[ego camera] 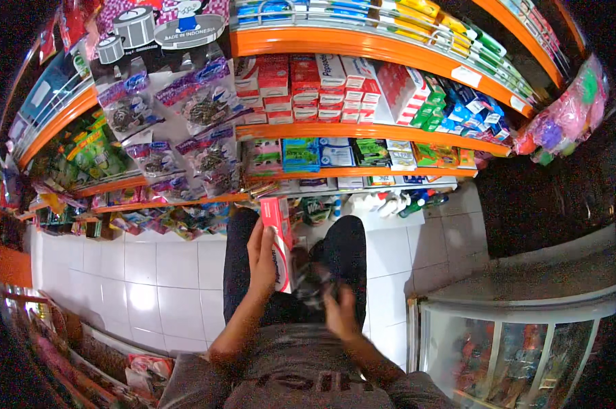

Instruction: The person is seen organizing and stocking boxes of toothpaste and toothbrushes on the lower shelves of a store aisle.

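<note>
My left hand (263,255) holds a red and white Pepsodent toothpaste box (281,250) by its left side, above my lap. Close to the box's right side is a dark, partly shiny handheld object (310,281), too blurred to name exactly. My right hand (341,307) grips it from the right and is blurred too. Whether this object touches the box cannot be made out. Beyond my knees, stacked red and white toothpaste boxes (308,94) fill a shelf with an orange front edge (369,134).
Packets of sachets (300,153) line a lower shelf, with bottles (395,203) near the floor. Bagged steel scourers (205,105) hang at left. A bag of colourful balls (568,112) hangs at right. A glass-fronted case (507,353) stands at lower right on the white tiled floor (175,266).
</note>
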Motion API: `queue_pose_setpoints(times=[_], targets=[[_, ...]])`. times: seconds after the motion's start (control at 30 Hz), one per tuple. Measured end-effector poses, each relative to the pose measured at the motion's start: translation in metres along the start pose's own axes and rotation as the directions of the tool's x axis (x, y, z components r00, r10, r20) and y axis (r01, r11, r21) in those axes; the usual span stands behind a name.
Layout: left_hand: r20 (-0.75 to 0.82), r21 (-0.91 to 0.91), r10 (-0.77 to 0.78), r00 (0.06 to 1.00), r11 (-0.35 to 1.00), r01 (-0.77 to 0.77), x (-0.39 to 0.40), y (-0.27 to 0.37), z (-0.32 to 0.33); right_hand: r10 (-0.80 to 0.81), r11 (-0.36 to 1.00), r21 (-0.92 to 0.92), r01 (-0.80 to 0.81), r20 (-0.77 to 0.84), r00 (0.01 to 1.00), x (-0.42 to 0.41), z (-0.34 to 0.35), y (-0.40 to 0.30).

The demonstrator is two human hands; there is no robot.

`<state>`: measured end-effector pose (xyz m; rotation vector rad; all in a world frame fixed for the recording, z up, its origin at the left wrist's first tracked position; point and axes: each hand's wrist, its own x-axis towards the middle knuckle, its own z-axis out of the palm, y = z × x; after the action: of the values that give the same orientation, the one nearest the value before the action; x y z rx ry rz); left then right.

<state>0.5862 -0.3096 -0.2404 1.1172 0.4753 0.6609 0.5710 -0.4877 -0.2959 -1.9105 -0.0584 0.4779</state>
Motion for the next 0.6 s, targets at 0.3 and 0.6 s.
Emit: queue_pose_setpoints(times=[0.3,0.6], targets=[[0.394,0.179,0.023,0.919,0.979,-0.101,-0.021,0.008,0.017,-0.656,0.753,0.088,0.652,0.169,0.736,0.087,-0.053,-0.129],[0.533,0.166,-0.122,0.837,0.985,0.038,-0.018,0.021,0.016,-0.598,0.797,0.151,0.584,0.329,0.731,0.099,-0.065,-0.114]])
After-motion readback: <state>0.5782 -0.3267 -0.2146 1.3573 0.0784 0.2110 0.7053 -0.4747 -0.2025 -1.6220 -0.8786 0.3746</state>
